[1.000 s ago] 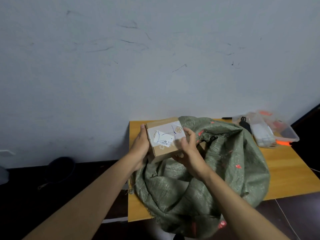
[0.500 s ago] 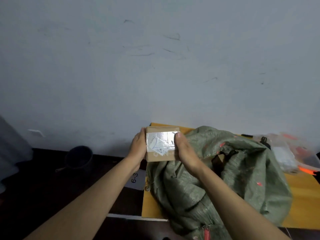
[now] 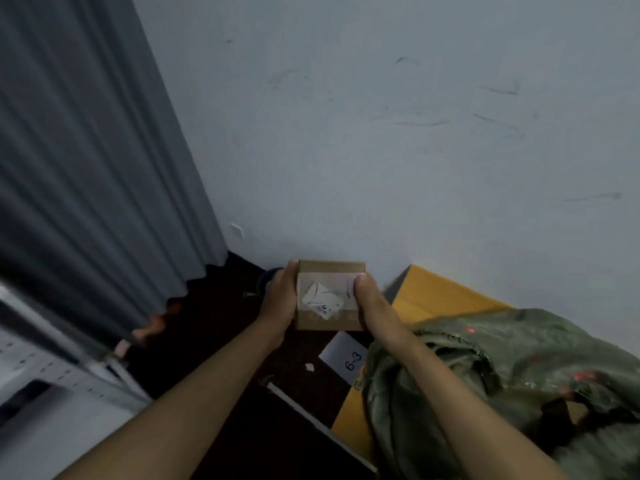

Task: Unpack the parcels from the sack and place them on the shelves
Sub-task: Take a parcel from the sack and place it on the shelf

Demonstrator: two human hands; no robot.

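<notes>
We note a small cardboard parcel [image 3: 329,294] held in the air between both hands, out past the left edge of the tabletop [image 3: 433,292] and over the dark floor [image 3: 221,334]. The left hand [image 3: 278,299] has its grip on the parcel's left side, thumb on the top edge; the right hand [image 3: 369,303] clasps the right side, thumb laid on the taped label face. The green woven sack [image 3: 502,386] lies slumped on the tabletop, to the right of the parcel and apart from it. A white slip marked "6-3" [image 3: 348,358] lies below the parcel by the tabletop's edge. A grey curtain [image 3: 97,161] hangs at left.
</notes>
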